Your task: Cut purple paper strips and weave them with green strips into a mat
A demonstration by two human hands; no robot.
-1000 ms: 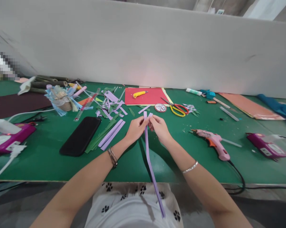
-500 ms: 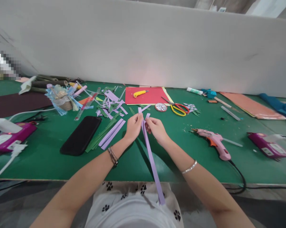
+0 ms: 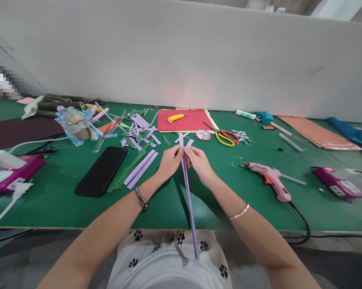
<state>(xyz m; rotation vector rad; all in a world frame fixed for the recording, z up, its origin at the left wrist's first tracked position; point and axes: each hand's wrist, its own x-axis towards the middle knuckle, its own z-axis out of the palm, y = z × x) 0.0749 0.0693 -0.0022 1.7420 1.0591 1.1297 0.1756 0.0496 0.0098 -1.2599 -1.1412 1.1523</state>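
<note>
Purple paper strips point(image 3: 189, 200) hang down from between my two hands toward my lap, their short upper ends poking out above my fingers. My left hand point(image 3: 169, 162) pinches the strips from the left side. From the right, my right hand point(image 3: 200, 163) pinches them too, its fingertips against those of the left. The exact fold or crossing between the fingers is hidden. Beside my left wrist lie more purple strips point(image 3: 141, 169) and a bundle of green paper strips point(image 3: 127, 170).
A black phone point(image 3: 101, 171) lies left. Behind my hands are red paper point(image 3: 193, 120), a yellow cutter point(image 3: 177, 118), scissors point(image 3: 223, 137) and a heap of paper scraps point(image 3: 140, 130). Rightward lies a pink glue gun point(image 3: 269, 180), with a purple power strip point(image 3: 337, 184) past it.
Half a second ago my fingertips were slightly apart with the strip ends spread; now they meet. The hanging strips have swung left and turned to show their narrow side.
</note>
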